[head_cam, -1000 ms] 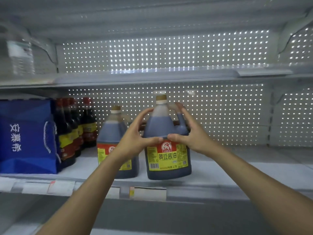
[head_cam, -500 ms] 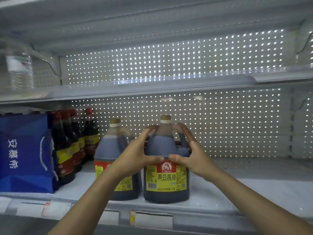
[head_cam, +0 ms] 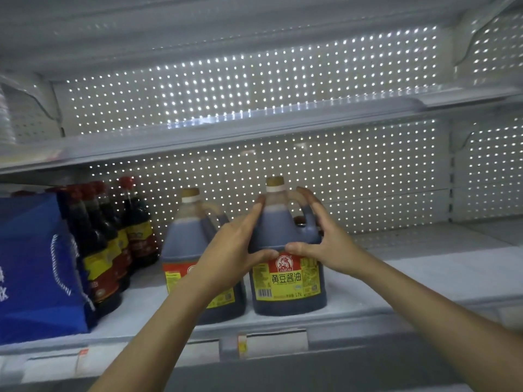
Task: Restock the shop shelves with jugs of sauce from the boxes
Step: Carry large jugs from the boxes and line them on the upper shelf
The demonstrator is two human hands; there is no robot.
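A jug of dark sauce (head_cam: pixel 287 281) with a yellow-and-red label and a tan cap stands upright on the white shelf (head_cam: pixel 410 281). My left hand (head_cam: pixel 229 250) grips its left shoulder and my right hand (head_cam: pixel 325 239) grips its right side by the handle, thumbs nearly meeting at the front. A second, similar jug (head_cam: pixel 186 244) stands right beside it on the left, its label partly hidden by my left forearm.
Several dark bottles with red caps (head_cam: pixel 113 236) stand further left, next to a blue carton (head_cam: pixel 36 267) at the shelf's left end. Bare shelf stretches to the right of the jugs. An upper shelf (head_cam: pixel 254 128) hangs overhead, and price tags (head_cam: pixel 274 339) line the front rail.
The jug has gone from being held above the shelf to standing on it, a little further back beside the other jug. Both hands stay on it.
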